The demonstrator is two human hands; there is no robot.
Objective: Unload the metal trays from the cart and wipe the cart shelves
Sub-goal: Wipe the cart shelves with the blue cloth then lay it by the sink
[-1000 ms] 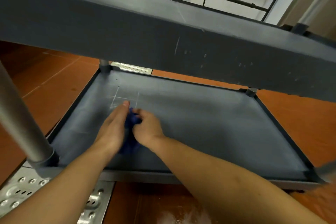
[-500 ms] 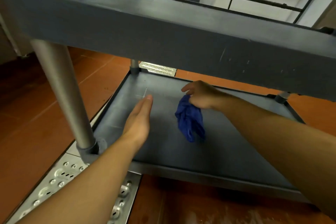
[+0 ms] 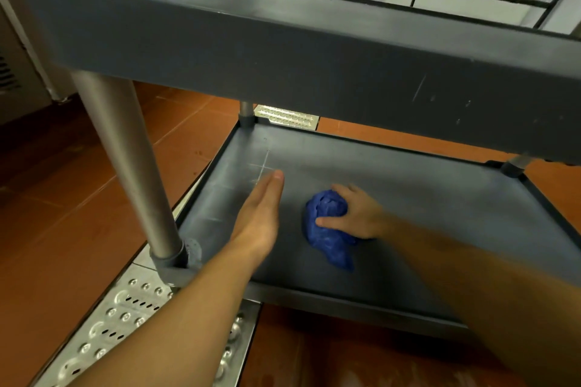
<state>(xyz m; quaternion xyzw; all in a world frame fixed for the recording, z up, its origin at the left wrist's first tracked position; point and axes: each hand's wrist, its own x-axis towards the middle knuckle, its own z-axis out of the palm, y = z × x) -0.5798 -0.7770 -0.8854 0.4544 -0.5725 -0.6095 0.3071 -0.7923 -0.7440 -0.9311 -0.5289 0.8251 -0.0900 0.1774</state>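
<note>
The grey cart's bottom shelf point(image 3: 440, 207) lies bare under the upper shelf point(image 3: 283, 50), whose thick front edge crosses the view. A bunched blue cloth point(image 3: 327, 229) rests on the bottom shelf near its middle-left. My right hand point(image 3: 358, 214) presses down on the cloth, fingers curled over its top. My left hand point(image 3: 261, 214) hovers flat, fingers straight and together, just left of the cloth and holding nothing. No metal trays are on either shelf.
A round metal post point(image 3: 125, 160) stands at the cart's near-left corner. A perforated metal floor grate point(image 3: 119, 333) runs along the cart's left side over red floor tiles point(image 3: 63, 229). A wall and dark pipes lie beyond the cart.
The cloth passed from both hands to my right hand alone, was lifted, and now sits pressed on the shelf. My left hand drew aside and flattened.
</note>
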